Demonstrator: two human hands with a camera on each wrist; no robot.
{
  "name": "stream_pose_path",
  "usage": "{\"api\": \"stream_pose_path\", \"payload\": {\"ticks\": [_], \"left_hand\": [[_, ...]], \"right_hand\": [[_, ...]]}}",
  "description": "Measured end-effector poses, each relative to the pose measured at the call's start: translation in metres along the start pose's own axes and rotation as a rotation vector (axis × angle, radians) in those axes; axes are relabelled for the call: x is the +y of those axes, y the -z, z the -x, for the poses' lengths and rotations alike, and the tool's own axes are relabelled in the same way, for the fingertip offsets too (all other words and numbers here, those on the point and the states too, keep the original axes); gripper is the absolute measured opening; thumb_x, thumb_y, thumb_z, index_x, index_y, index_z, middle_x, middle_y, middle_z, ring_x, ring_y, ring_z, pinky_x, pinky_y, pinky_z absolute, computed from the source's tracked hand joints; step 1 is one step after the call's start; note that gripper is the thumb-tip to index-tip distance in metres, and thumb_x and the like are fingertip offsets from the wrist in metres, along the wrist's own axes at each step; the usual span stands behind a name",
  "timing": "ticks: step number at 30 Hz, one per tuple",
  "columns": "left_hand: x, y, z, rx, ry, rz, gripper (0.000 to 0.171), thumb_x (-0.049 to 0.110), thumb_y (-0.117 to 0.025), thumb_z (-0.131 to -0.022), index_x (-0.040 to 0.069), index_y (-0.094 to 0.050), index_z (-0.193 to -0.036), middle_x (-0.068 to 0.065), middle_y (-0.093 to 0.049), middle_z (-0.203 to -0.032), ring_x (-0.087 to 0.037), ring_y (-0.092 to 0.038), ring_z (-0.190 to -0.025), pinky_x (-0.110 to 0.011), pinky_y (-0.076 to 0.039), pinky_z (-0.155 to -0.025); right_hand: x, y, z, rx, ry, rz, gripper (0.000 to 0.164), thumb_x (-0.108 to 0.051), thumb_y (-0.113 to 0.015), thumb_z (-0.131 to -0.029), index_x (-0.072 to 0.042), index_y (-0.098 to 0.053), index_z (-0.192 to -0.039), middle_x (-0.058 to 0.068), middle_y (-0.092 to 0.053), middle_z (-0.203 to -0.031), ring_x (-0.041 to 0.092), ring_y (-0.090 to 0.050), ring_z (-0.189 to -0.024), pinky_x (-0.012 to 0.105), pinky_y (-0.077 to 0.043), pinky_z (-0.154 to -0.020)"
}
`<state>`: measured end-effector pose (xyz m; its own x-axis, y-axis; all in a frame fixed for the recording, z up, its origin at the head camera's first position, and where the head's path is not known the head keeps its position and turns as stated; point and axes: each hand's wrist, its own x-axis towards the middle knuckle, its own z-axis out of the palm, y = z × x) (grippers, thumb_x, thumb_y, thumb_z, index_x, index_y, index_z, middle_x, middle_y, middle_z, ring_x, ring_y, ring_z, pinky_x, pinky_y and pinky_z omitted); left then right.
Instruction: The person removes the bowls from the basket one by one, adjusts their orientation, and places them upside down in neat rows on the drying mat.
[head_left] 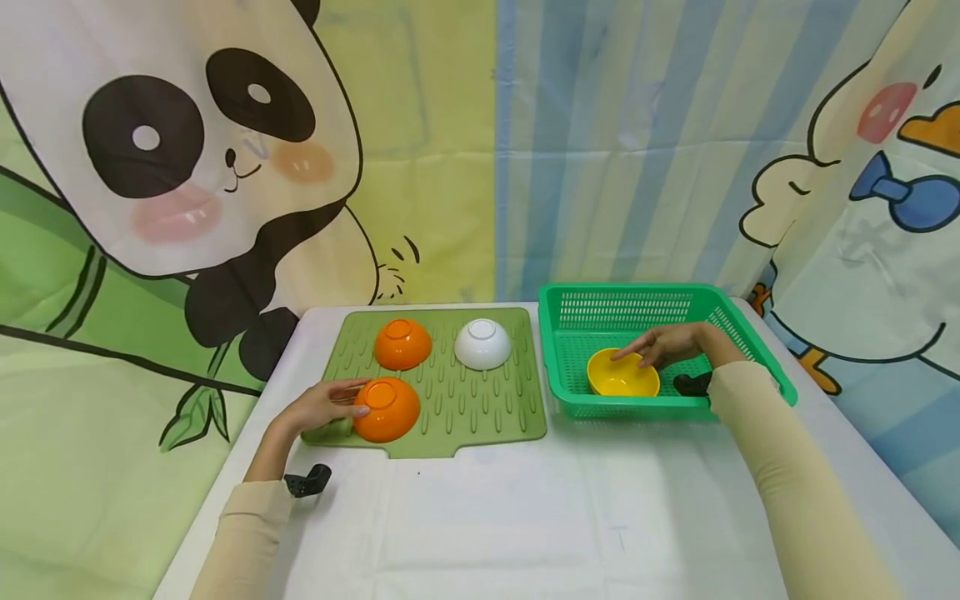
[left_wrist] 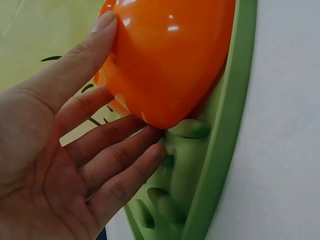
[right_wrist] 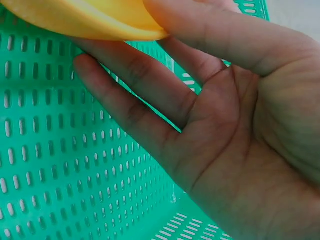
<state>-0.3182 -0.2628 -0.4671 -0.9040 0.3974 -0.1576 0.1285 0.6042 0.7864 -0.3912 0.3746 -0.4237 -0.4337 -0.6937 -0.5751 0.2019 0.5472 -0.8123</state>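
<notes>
Upside down on the green drying mat (head_left: 480,425), an orange bowl (head_left: 386,408) lies near its front left corner. My left hand (head_left: 330,406) is at the bowl's left side; in the left wrist view the thumb (left_wrist: 102,30) touches its wall and the other fingers extend loosely near its rim. Inside the green basket (head_left: 555,367), my right hand (head_left: 667,343) pinches the rim of a yellow bowl (head_left: 622,375), which has its hollow side up. The right wrist view shows the thumb over the yellow bowl's (right_wrist: 115,22) inner side and fingers beneath it.
A second orange bowl (head_left: 402,343) and a white bowl (head_left: 482,343) stand upside down along the mat's back part. The basket sits to the mat's right on the white table (head_left: 510,517). Printed cloth (head_left: 427,167) hangs behind the table.
</notes>
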Motion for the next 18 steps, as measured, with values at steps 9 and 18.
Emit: {"api": "stream_pose_path", "payload": {"ticks": [9,18], "left_hand": [[0.003,-0.002,0.002,0.024,0.012,-0.053,0.071,0.046,-0.068,-0.073,0.019,-0.044,-0.134,-0.017,-0.046,-0.132,-0.035,-0.044,-0.120,-0.049,-0.041,-0.094],[0.009,-0.003,0.007,0.058,-0.059,-0.170,0.070,0.045,-0.065,-0.076,0.011,-0.044,-0.134,-0.018,-0.047,-0.130,-0.033,-0.052,-0.112,-0.046,-0.045,-0.089]], "right_hand": [[-0.010,0.002,0.018,0.051,0.002,0.030,0.044,-0.003,-0.040,-0.094,-0.004,-0.034,-0.138,0.015,-0.027,-0.144,0.034,-0.051,-0.112,0.048,-0.043,-0.092],[-0.034,-0.010,0.046,0.284,0.050,0.078,0.047,-0.007,-0.046,-0.093,-0.005,-0.035,-0.138,0.015,-0.042,-0.134,0.031,-0.055,-0.107,0.048,-0.044,-0.090]]}}
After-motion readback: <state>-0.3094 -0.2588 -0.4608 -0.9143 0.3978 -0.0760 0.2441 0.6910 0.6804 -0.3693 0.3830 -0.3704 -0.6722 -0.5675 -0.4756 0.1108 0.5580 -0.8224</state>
